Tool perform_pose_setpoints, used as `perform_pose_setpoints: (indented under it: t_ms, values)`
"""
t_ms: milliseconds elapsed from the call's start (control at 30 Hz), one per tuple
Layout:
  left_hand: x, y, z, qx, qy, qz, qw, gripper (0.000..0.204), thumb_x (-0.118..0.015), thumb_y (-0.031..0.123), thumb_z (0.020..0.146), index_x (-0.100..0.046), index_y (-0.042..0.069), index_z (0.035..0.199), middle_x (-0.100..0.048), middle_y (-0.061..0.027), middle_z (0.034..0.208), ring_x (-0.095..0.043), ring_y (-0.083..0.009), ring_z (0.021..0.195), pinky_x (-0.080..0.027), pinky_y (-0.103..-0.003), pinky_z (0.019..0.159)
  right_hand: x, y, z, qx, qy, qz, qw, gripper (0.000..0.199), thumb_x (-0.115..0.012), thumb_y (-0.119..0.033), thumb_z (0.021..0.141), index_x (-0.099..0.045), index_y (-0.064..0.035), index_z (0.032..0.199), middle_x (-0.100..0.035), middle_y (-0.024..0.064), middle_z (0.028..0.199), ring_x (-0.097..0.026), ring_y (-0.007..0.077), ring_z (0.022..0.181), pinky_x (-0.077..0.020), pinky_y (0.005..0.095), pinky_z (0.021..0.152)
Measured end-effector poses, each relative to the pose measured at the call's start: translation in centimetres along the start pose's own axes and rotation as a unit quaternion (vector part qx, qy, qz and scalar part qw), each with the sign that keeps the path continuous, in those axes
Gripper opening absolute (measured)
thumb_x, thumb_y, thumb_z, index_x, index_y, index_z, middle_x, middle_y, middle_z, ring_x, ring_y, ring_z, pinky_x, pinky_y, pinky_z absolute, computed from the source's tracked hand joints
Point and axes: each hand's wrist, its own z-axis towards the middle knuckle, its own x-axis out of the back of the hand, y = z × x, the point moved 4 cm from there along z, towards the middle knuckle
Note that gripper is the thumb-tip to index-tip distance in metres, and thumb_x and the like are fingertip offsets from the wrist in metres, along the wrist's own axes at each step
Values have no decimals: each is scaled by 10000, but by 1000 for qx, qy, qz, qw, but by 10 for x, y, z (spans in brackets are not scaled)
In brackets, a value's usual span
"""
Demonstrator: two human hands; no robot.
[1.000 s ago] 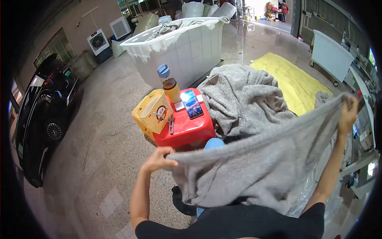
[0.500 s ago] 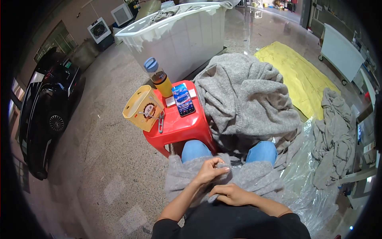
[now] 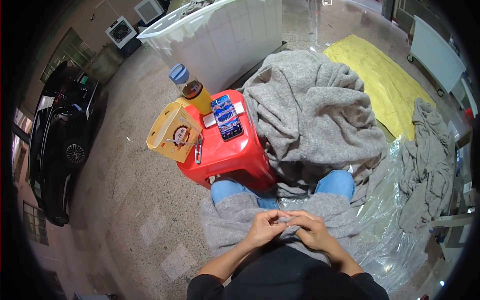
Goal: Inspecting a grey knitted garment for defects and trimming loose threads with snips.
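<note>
I see the grey cloth [image 3: 227, 225] lying across my lap, over both knees in blue jeans [image 3: 336, 183]. Its long axis runs from my left to my right, and it hangs a little further out on the left side. Both hands meet at the near edge of it, just in front of my body. My left hand [image 3: 266, 228] and my right hand [image 3: 309, 231] are touching each other at the fingertips, and each one is pinched closed on a small fold of the cloth. So the cloth lies directly under and ahead of the hands, and neither hand is nearer than the other. Both forearms come in from the lower edge, elbows out, wrists bent inward toward the middle.

Ahead of my knees stands a red stool [image 3: 226, 156] with a phone [image 3: 226, 118], a yellow box [image 3: 174, 133] and a bottle [image 3: 193, 91]. A big grey pile [image 3: 312, 112] lies just to the right of the stool.
</note>
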Motion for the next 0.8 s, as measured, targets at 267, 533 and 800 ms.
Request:
perform_pose_setpoints:
  t_ms: [267, 533, 800]
  values:
    - [-7, 8, 15, -75, 54, 63, 994, 128, -647, -26, 749, -665, 15, 869, -555, 67, 683, -420, 12, 583, -317, -160, 503, -3, -11, -8, 23, 92, -131, 987, 288, -594, 44, 724, -608, -63, 991, -630, 146, 786, -633, 299, 618, -486, 367, 519]
    - [7, -89, 26, 5, 187, 62, 980, 117, -623, 8, 786, -649, -6, 899, -591, 23, 735, -501, -32, 624, -394, -175, 555, -29, 31, -32, -47, 65, -238, 968, 298, -605, -19, 765, -594, -105, 1050, -638, 114, 888, -641, 327, 719, -488, 415, 547]
    - [26, -26, 37, 92, 131, -238, 958, 57, -635, 43, 818, -589, 78, 828, -577, 30, 729, -524, -53, 674, -407, -189, 647, -31, -1, -12, 150, 161, -239, 946, 301, -705, 66, 626, -641, -14, 909, -637, 116, 866, -652, 238, 704, -529, 316, 571]
